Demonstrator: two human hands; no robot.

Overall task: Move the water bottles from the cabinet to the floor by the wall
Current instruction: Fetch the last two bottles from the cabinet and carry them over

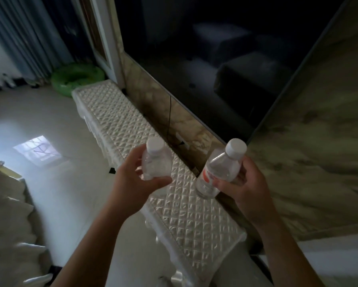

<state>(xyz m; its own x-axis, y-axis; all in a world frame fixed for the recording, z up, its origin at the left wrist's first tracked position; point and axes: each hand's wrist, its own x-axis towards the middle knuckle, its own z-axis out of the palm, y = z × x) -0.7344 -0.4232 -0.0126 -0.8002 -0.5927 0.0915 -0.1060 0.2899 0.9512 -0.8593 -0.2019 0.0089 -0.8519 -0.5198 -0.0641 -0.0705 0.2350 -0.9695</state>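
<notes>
A dark television (225, 59) fills the marbled wall (310, 162) from 12 to 2 o'clock, and pale tiled floor (49, 125) spreads from 8 to 10 o'clock, the ground for which the bottles are bound. Between them a long white cabinet (186, 216) with a quilted top runs from 11 o'clock down to 5 o'clock, set close along the wall. A green swim ring (76, 77) lies beyond its far end, at 10 o'clock. At centre, a person holds a water bottle in each hand above the cabinet top, apparently so that both can be carried in one trip. The left hand (130, 175) wraps fingers and thumb round the lower body of the left bottle (156, 162), held clear of the surface. The right hand (244, 183) grips the right bottle (221, 168) at its middle, tilted toward 1 o'clock; whether its base touches the cabinet's rear edge cannot be told. Both bottles are small, clear plastic and white-capped. The right one bears a red-and-white label, while the left looks cloudy, its label hidden. Neither has reached the floor.
</notes>
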